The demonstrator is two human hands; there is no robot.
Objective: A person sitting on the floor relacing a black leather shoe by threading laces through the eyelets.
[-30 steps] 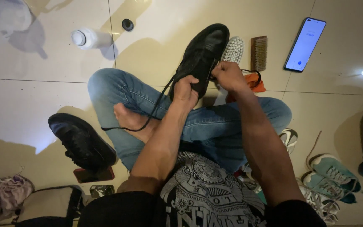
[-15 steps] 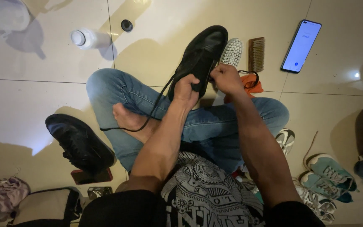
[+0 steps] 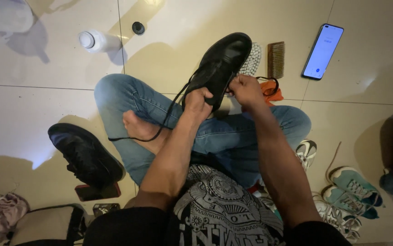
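black shoe (image 3: 221,64) held up over crossed legs, l hand (image 3: 199,98) gripping its heel end, r hand (image 3: 246,89) fingers pinched on the lace (image 3: 169,114), lacing looks partway, long end hanging loose, 2nd shoe (image 3: 84,155) on floor untouched.

We're indoors on the glossy cream tiled floor (image 3: 46,105) of what looks like a home, with a person sitting cross-legged and barefoot right on it. Shoes lie all around: a black shoe (image 3: 87,157) on the left, teal sneakers (image 3: 353,189) on the right. A wooden brush (image 3: 276,59), a phone (image 3: 322,51) and a white bottle (image 3: 94,41) rest at the far side.
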